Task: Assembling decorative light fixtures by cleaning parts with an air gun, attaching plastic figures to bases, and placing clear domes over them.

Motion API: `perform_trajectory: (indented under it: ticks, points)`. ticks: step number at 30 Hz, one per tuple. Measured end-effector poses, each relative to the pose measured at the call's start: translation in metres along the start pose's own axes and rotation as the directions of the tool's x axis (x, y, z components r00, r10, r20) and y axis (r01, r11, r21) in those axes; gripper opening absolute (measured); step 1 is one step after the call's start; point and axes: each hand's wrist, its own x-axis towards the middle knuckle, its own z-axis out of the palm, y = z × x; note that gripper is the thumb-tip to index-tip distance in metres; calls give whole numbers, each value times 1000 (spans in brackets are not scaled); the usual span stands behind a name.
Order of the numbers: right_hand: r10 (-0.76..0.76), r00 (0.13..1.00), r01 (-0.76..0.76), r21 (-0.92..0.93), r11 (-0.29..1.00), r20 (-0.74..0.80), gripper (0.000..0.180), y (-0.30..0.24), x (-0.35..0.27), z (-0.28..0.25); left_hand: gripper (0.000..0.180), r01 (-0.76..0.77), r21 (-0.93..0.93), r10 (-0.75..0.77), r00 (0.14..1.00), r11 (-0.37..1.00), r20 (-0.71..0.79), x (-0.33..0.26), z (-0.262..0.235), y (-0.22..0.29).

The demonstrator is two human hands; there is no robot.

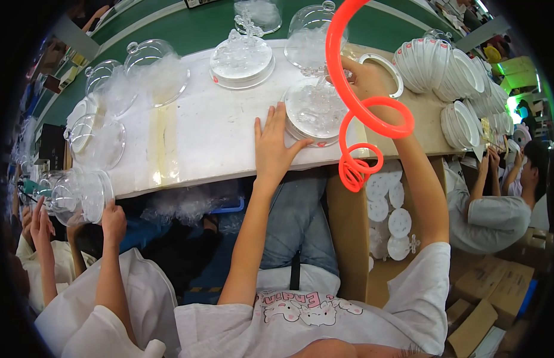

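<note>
A round white base with a clear top plate [312, 110] lies near the table's front edge, and a clear branching plastic piece stands up at its back. My left hand [273, 146] is flat beside it on the left, fingers stretched out, thumb against its rim. Across its back right side reaches my right hand [369, 77], its fingers curled at the clear piece. A red coiled hose [348, 98] hangs in front and covers part of those fingers, so what they hold is unclear. A white ring [398, 74] lies just behind my right hand.
Another white base [241, 59] stands farther back. Clear domes [160, 71] with white fluff line the left and back. Stacked white rings [429, 65] fill the right end. Below, an open carton [351, 238] holds white discs [399, 222]. A co-worker's hand [114, 221] grips stacked clear-and-white parts at left.
</note>
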Motion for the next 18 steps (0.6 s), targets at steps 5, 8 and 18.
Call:
perform_trajectory:
  ticks: [5, 8, 18]
  points:
    - [-33, 999, 31, -55, 998, -40, 32, 4, -1, 2, 88, -11, -29, 10, 1000, 1000, -25, 0, -2, 1]
    - [4, 999, -6, -45, 999, -42, 33, 9, -2, 4, 88, -14, -29, 13, 999, 999, -32, 0, 0, 1]
    - [-67, 994, 66, -25, 998, -84, 31, 19, -1, 13, 81, -31, -16, 31, 999, 999, -28, 1, -2, 0]
